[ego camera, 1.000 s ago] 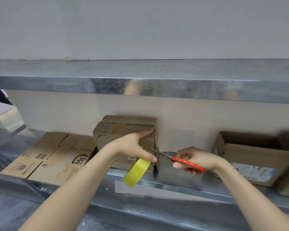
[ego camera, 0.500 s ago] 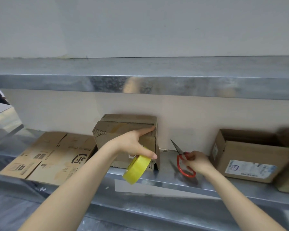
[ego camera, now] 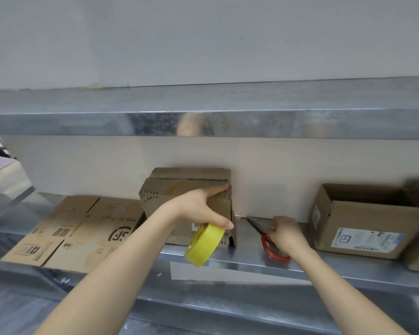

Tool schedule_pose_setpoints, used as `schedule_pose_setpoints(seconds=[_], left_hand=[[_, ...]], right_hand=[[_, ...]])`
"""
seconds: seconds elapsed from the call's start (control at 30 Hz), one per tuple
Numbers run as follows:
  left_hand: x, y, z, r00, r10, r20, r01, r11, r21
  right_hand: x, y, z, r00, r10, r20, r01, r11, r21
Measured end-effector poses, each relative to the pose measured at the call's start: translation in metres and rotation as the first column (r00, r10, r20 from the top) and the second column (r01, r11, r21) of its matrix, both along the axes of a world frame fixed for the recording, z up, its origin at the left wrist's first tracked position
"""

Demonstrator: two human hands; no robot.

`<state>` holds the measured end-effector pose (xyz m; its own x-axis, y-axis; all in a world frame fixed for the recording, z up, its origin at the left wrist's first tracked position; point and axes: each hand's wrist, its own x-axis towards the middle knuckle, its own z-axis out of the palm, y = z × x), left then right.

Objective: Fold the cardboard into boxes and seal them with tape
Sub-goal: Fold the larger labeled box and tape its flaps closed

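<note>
Scissors (ego camera: pixel 269 240) that were held a second ago with their blades at the right edge of the folded box (ego camera: pixel 186 197) have been carried off to its right. They are now laid on the shelf (ego camera: pixel 252 261), blades pointing back toward the box's lower right corner.

The folded box is stood against the back wall with its flaps closed. Tape on it cannot be clearly made out. With the scissors put down, a strip is judged to have been cut, so the sealing of this box is taken as nearly done; smoothing the tape end is probably what is left. Flat cardboard (ego camera: pixel 82 230) is laid just left of the box, not yet folded. An open box (ego camera: pixel 365 223) is stood well to its right with the top unclosed, so more folding and taping is judged to remain.

The left hand (ego camera: pixel 198 209) is stretched onto the box's front. Its index finger is laid straight along the top front edge and its thumb is extended over the tape roll (ego camera: pixel 205 244), which is hung tilted before the box's lower right part; the other fingers are hidden. The right hand (ego camera: pixel 286 234) is lowered over the red handles just right of the box. Its fingers are curled, but whether the handles are gripped cannot be told through the blur.
</note>
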<state>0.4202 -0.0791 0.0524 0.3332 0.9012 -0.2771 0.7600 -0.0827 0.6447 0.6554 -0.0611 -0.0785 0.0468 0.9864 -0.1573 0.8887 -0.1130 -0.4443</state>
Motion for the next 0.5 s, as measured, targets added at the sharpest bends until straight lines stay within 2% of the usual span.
schedule_pose_setpoints(seconds=[0.07,0.13,0.17,0.23,0.4,0.5], left_hand=[[-0.001,0.0,0.0,1.0,-0.012,-0.009,0.012,1.0,-0.003],[-0.003,0.002,-0.003,1.0,-0.024,0.003,0.024,1.0,0.002],[-0.003,0.003,-0.004,0.999,-0.032,0.015,0.032,0.999,0.005],[-0.004,0.006,-0.007,0.997,-0.061,0.042,0.061,0.998,-0.002],[-0.007,0.012,-0.009,0.993,-0.115,0.029,0.114,0.993,0.005],[-0.008,0.01,-0.009,0.993,-0.109,0.052,0.109,0.994,-0.006]], right_hand=[[-0.014,-0.004,0.026,0.95,0.001,-0.311,0.07,0.973,0.219],[-0.037,-0.011,0.055,0.804,0.041,-0.593,0.208,0.915,0.346],[-0.049,-0.015,0.066,0.745,0.092,-0.66,0.222,0.899,0.377],[-0.068,-0.018,0.078,0.696,0.19,-0.692,0.172,0.892,0.418],[-0.075,-0.01,0.078,0.796,0.26,-0.546,0.062,0.863,0.501],[-0.073,-0.01,0.079,0.796,0.248,-0.552,0.041,0.888,0.458]])
